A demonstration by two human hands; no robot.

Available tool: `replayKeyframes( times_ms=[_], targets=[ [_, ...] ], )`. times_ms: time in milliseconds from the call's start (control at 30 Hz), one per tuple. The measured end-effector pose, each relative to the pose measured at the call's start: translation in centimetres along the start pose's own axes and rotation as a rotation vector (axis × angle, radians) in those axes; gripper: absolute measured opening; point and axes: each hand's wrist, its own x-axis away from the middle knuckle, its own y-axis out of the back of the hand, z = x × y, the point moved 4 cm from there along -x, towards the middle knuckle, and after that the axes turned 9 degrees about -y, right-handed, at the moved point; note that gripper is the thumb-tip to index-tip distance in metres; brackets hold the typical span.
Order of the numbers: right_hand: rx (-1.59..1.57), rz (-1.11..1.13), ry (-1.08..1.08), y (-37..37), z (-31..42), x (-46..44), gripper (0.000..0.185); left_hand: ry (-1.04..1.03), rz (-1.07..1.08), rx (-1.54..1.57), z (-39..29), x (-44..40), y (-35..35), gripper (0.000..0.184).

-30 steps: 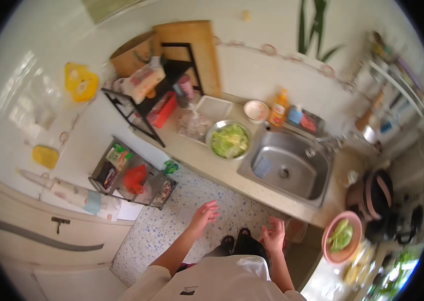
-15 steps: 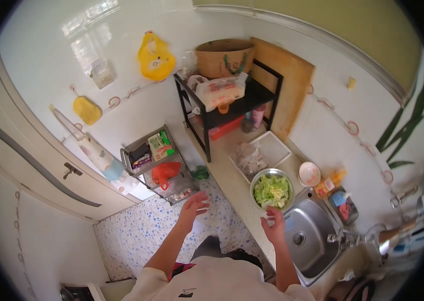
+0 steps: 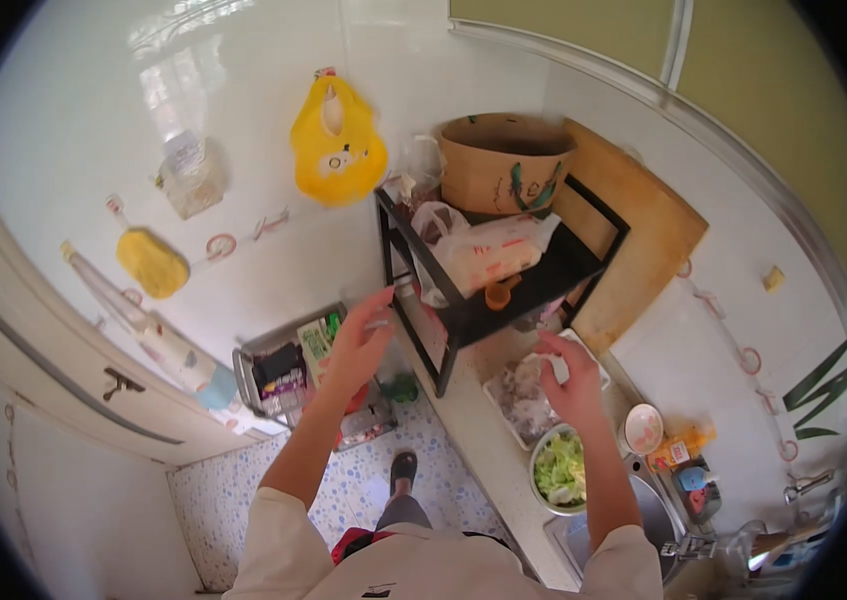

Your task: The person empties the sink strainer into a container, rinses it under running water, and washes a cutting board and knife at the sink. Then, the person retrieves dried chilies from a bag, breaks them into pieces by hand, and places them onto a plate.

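Plastic package (image 3: 493, 254) lies crosswise on the black rack (image 3: 568, 268), ahead of and between my empty, parted-finger left hand (image 3: 357, 345) and right hand (image 3: 575, 385)

Rack (image 3: 571, 268): black, open-framed, upright on the surface (image 3: 473, 440), centre of frame. Bag (image 3: 498, 255): whitish plastic, red print, filled, lying on rack's shelf. Tray (image 3: 499, 416): white, right of centre, holding clear plastic bag (image 3: 523, 395), crumpled, partly behind right hand (image 3: 573, 385).
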Motion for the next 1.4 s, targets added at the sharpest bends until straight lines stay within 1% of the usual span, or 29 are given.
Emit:
replayKeyframes(
  times_ms=[33,67,133,167,233,267,333,367,433,467,533,567,667,733,767,833,867,933,967,1033,1067,1133,1167,1233,1267,1333,1400],
  targets=[
    [-0.034,-0.025,-0.012,-0.8,0.9,-2.9,0.036,-0.038,0.015,-0.048,0.2,-3.3,0.8,0.051],
    [-0.005,-0.034,0.014,-1.8,1.9,-5.7,0.034,-0.071,0.034,-0.094,0.5,-6.3,1.4,0.051],
    [0.060,-0.048,0.066,-3.7,3.1,-11.4,0.029,-0.212,0.071,-0.253,0.2,-12.0,2.3,0.052],
    [0.063,-0.003,0.036,-5.0,3.1,-13.7,0.026,-0.288,0.088,-0.330,0.0,-14.5,2.6,0.053],
    [0.065,0.084,-0.017,-7.5,2.9,-18.0,0.022,-0.334,0.145,-0.396,-0.5,-18.7,2.3,0.054],
    [0.067,0.119,0.037,-8.8,3.0,-20.1,0.022,-0.355,0.173,-0.428,-0.5,-20.5,2.0,0.055],
    [0.068,0.197,0.141,-11.6,2.7,-23.6,0.021,-0.519,0.199,-0.472,-0.4,-23.9,1.2,0.056],
    [0.117,0.293,0.078,-13.2,1.9,-25.0,0.019,-0.600,0.208,-0.495,-0.2,-25.4,0.7,0.057],
    [0.208,0.487,-0.045,-16.1,0.4,-27.5,0.016,-0.692,0.196,-0.501,0.0,-28.2,0.1,0.059],
    [0.282,0.509,-0.053,-17.1,0.3,-28.8,0.015,-0.744,0.186,-0.506,0.1,-29.3,-0.3,0.060],
    [0.428,0.558,-0.072,-18.7,0.0,-30.4,0.015,-0.756,0.145,-0.589,0.8,-31.0,-0.9,0.062],
    [0.427,0.479,-0.082,-18.7,0.1,-31.1,0.014,-0.764,0.123,-0.630,1.2,-31.7,-1.1,0.063],
    [0.383,0.204,-0.083,-18.1,0.2,-33.0,0.012,-0.730,0.148,-0.706,3.5,-33.2,-1.3,0.063],
    [0.300,-0.009,-0.055,-17.2,0.0,-33.8,0.011,-0.608,0.236,-0.699,4.8,-33.9,-1.2,0.056],
    [0.242,-0.009,-0.035,-17.0,0.6,-34.1,0.011,-0.545,0.281,-0.696,5.3,-34.1,-1.0,0.052],
    [0.124,-0.011,0.006,-16.3,2.0,-34.7,0.013,-0.621,0.251,-0.682,5.7,-33.9,-0.6,0.036],
    [0.172,0.030,0.151,-16.6,1.9,-35.1,0.015,-0.659,0.236,-0.674,5.7,-33.7,-0.4,0.028],
    [0.269,0.108,0.440,-17.2,1.4,-35.8,0.020,-0.722,0.280,-0.695,5.8,-33.1,-0.2,0.016],
    [0.334,0.199,0.456,-17.4,1.0,-36.0,0.020,-0.755,0.302,-0.705,5.9,-32.8,-0.1,0.011],
    [0.466,0.381,0.484,-17.9,0.5,-36.0,0.020,-0.830,0.338,-0.691,5.7,-32.0,0.3,0.008],
    [0.460,0.360,0.466,-17.7,0.6,-36.0,0.019,-0.866,0.358,-0.682,5.6,-31.5,0.5,0.007],
    [0.448,0.319,0.429,-17.4,1.4,-35.6,0.018,-0.824,0.403,-0.721,5.2,-31.0,1.2,0.007],
    [0.394,0.294,0.386,-17.1,1.9,-35.4,0.017,-0.805,0.425,-0.741,4.9,-30.9,1.5,0.006],
    [0.286,0.242,0.298,-16.7,2.7,-34.6,0.016,-0.724,0.548,-0.833,4.3,-30.9,1.7,0.006],
    [0.236,0.258,0.314,-17.0,2.8,-33.9,0.015,-0.679,0.607,-0.878,4.4,-30.9,1.8,0.006],
    [0.136,0.289,0.350,-17.7,2.7,-33.0,0.015,-0.734,0.591,-0.865,4.9,-30.9,1.8,0.007],
    [0.120,0.272,0.465,-19.0,3.9,-33.5,0.012,-0.785,0.559,-0.837,5.3,-30.8,1.7,0.008]
  ],
)
